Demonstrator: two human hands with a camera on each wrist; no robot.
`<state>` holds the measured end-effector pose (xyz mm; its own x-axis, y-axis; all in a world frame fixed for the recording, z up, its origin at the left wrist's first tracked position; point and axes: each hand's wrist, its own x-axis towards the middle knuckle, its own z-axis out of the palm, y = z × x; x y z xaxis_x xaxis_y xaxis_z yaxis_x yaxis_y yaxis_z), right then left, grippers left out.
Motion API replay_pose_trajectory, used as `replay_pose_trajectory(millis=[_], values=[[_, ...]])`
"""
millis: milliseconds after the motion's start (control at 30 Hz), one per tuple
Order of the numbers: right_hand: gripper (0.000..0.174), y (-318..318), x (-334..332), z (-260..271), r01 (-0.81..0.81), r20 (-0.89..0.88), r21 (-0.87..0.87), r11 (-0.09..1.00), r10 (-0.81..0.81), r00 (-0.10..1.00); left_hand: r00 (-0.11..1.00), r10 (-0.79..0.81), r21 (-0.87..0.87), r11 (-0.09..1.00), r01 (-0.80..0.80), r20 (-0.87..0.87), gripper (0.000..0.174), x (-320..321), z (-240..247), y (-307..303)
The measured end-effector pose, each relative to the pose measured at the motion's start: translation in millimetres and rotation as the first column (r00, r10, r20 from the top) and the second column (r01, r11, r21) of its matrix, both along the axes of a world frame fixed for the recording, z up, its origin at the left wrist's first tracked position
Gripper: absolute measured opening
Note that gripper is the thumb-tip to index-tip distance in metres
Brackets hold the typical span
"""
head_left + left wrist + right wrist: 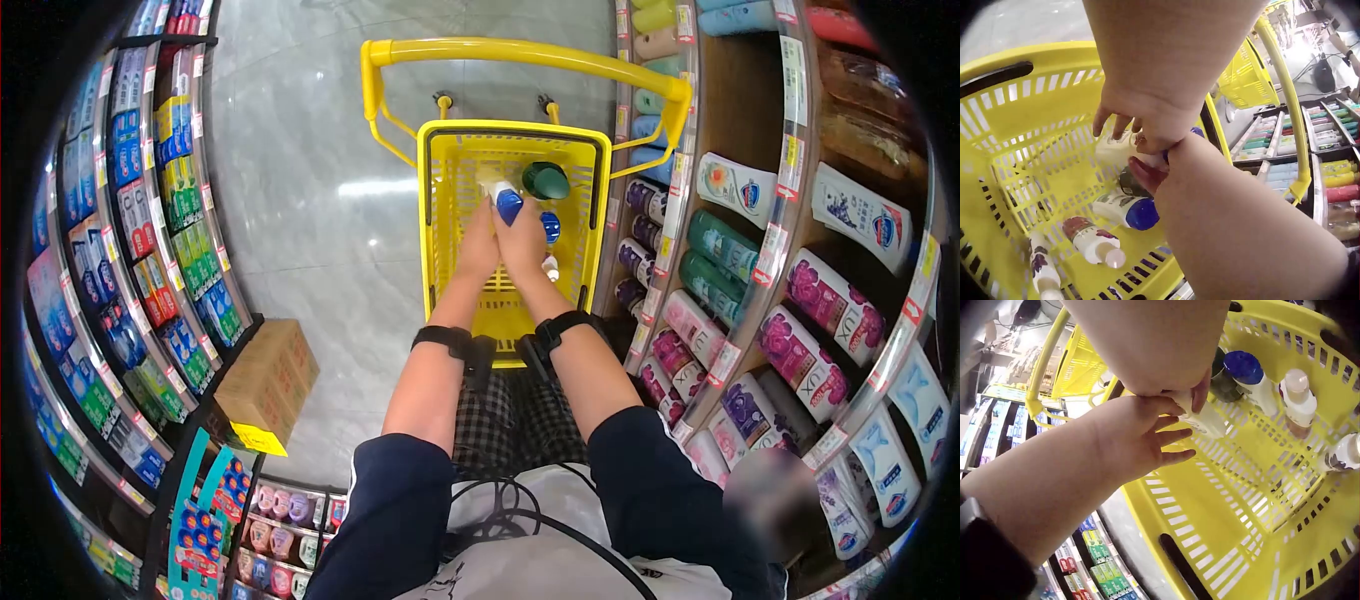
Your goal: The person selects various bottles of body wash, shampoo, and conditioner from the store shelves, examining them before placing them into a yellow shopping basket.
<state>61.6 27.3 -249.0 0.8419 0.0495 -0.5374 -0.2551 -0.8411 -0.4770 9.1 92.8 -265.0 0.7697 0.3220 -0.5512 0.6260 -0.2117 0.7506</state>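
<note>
At centre frame, a left hand (480, 243) splays three fingers beside a white, blue-capped bottle (508, 204) inside the basket (497, 322); whether its thumb and forefinger pinch, one cannot tell. The bottle looks smooth and firm, probably weighty if full, slippery if wet, best held round its body. Just right, a right hand (520, 240) grips it, hiding its middle; the label is unreadable

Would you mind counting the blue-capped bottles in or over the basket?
2: the held bottle, in the right hand, and the other bottle, lying in the basket beside the green bottle. Others may be hidden.
</note>
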Motion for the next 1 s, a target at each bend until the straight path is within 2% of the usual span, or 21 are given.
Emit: replay_pose_trajectory(millis=[100,200,300,400,433,533,567,600,633,667,700,733,800,900,967,1000], values=[[0.041,9.2,4.3,-9.7,-0.053,-0.076,-0.131,0.99,0.043,0.996,1.0,0.001,-0.032,0.999,-0.002,-0.018,0.056,-3.0,-3.2,5.1],[0.045,10.6,5.4,-22.6,-0.061,-0.006,-0.038,0.997,0.06,0.998,0.996,0.07,-0.094,0.993,-0.075,-0.05,0.054,-9.4,-9.7,2.3],[0.053,11.7,6.9,-23.3,0.066,-0.009,0.0,0.998,-0.066,0.998,0.99,0.137,-0.136,0.98,-0.142,-0.045,0.053,-22.6,-31.7,-8.5],[0.065,10.1,6.0,-26.8,0.177,0.005,0.137,0.975,-0.179,0.984,0.978,0.199,-0.133,0.97,-0.205,-0.06,0.053,-27.3,-40.0,-14.9],[0.071,8.9,3.6,-20.5,0.252,-0.082,0.208,0.945,-0.24,0.967,0.973,0.218,-0.129,0.966,-0.226,-0.075,0.052,-26.9,-35.9,-16.9],[0.073,0.9,-21.2,-35.6,0.193,0.106,0.353,0.916,-0.244,0.964,0.917,0.387,-0.226,0.888,-0.4,-0.1,0.05,-27.4,-27.8,-23.6],[0.07,-2.3,-31.1,-38.7,0.228,0.104,0.379,0.897,-0.286,0.952,0.91,0.411,-0.203,0.887,-0.414,-0.063,0.048,-34.3,-35.4,-23.2],[0.066,-7.8,-37.5,-30.0,0.295,-0.029,0.395,0.87,-0.309,0.951,0.904,0.426,-0.19,0.886,-0.423,-0.024,0.046,-41.9,-46.7,-22.6],[0.061,-17.5,-41.3,-16.5,0.365,-0.154,0.402,0.84,-0.332,0.931,0.924,0.381,-0.094,0.922,-0.376,0.037,0.043,-41.3,-34.4,-23.8],[0.052,-30.4,-43.1,-2.5,0.32,-0.191,0.367,0.873,-0.266,0.945,0.94,0.327,-0.003,0.944,-0.329,0.1,0.039,-39.9,-15.7,-26.8],[0.043,-47.1,-43.9,15.2,0.27,-0.232,0.332,0.904,-0.199,0.952,0.91,0.392,-0.063,0.92,-0.387,0.133,0.036,-38.2,-6.1,-32.6],[0.039,-68.2,-42.8,34.5,0.351,-0.282,0.452,0.82,-0.242,0.928,0.871,0.463,-0.127,0.886,-0.446,0.164,0.034,-33.3,2.6,-40.1],[0.032,-110.9,-45.3,79.3,0.471,-0.385,0.659,0.586,-0.275,0.881,0.857,0.483,-0.273,0.861,-0.428,0.179,0.032,-24.2,36.1,-58.3],[0.022,-180.9,-44.9,186.0,0.425,-0.255,0.704,0.569,-0.356,0.899,0.902,0.301,-0.208,0.947,-0.245,0.309,0.026,-6.2,98.1,-100.7],[0.02,-228.3,-62.5,244.5,0.311,-0.052,0.734,0.603,-0.407,0.912,0.884,0.147,-0.211,0.976,-0.056,0.444,0.022,2.5,143.9,-140.8],[0.018,-249.7,-73.5,276.2,0.304,0.034,0.689,0.658,-0.449,0.893,0.857,0.071,-0.204,0.978,0.04,0.51,0.021,5.4,171.6,-164.7]])
